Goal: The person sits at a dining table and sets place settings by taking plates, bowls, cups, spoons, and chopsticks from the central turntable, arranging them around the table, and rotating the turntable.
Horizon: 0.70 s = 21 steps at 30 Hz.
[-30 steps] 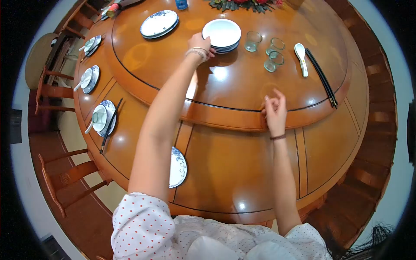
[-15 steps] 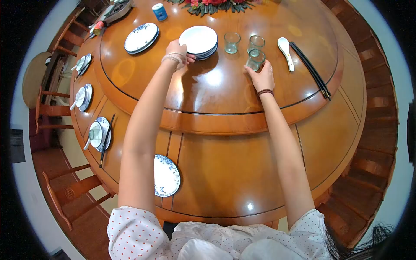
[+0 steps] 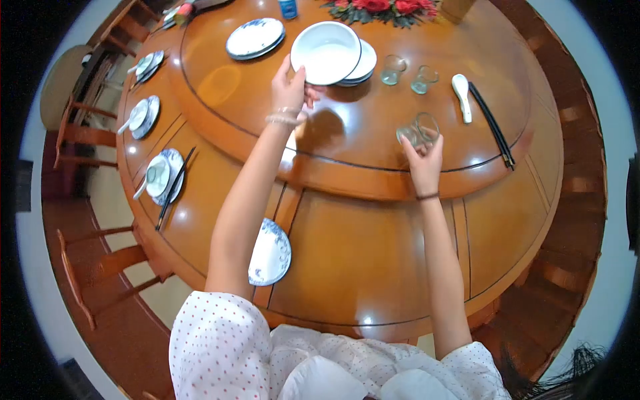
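My left hand grips a white bowl by its near left rim, thumb inside. The bowl is raised and tilted toward me. Partly hidden behind it on the turntable is a stack of white bowls. In my right hand is a clear glass cup, held tilted between thumb and fingers above the turntable's near edge. Two more glass cups stand beyond it. To the right, a white spoon lies beside black chopsticks. A blue-patterned plate rests near the table's front edge.
Stacked plates sit at the turntable's back left, near a blue can and red flowers. Several place settings with a bowl line the table's left edge. Wooden chairs stand around the table.
My left hand has lifted the top bowl off the stack. My right hand has drawn one glass cup toward me, away from the other two. The view has shifted left.
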Each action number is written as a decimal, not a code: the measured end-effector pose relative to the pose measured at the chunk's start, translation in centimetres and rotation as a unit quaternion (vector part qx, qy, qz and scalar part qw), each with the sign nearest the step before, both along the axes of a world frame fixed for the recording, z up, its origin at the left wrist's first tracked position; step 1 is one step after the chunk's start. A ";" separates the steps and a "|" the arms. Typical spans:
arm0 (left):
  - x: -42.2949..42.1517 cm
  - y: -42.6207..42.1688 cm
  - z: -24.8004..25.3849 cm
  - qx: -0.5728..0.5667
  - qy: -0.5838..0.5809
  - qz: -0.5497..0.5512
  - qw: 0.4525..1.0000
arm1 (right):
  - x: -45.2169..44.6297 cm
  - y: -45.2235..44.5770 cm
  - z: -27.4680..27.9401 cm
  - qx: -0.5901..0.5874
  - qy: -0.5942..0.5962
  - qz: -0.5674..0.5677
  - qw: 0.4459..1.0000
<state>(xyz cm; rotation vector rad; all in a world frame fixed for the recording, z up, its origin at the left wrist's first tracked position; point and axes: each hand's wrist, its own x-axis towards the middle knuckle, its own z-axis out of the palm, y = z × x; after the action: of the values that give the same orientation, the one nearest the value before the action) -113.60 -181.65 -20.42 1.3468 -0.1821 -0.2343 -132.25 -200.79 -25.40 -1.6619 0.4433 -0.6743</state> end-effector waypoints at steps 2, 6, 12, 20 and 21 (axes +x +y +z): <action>-4.7 5.2 0.1 -0.023 -0.034 0.018 0.999 | -3.4 3.7 1.1 0.045 -0.028 0.032 0.998; -17.4 16.3 -1.1 0.073 0.028 0.056 0.995 | -9.9 11.0 1.1 0.036 0.030 0.129 0.990; -29.3 24.3 -5.2 0.113 0.162 0.110 0.974 | -14.7 19.1 0.4 0.086 0.106 0.193 0.972; -30.9 25.0 -8.2 0.089 0.212 0.103 0.968 | -12.9 24.7 4.9 -0.195 0.176 0.280 0.923; -31.0 24.9 -8.4 0.075 0.206 0.109 0.970 | -12.5 25.2 4.7 -0.196 0.177 0.278 0.924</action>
<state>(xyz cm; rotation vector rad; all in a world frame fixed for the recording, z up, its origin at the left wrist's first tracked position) -144.57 -156.74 -28.82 1.4250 0.3376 -0.3424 -144.76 -175.62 -20.69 -2.1769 0.0659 -0.0297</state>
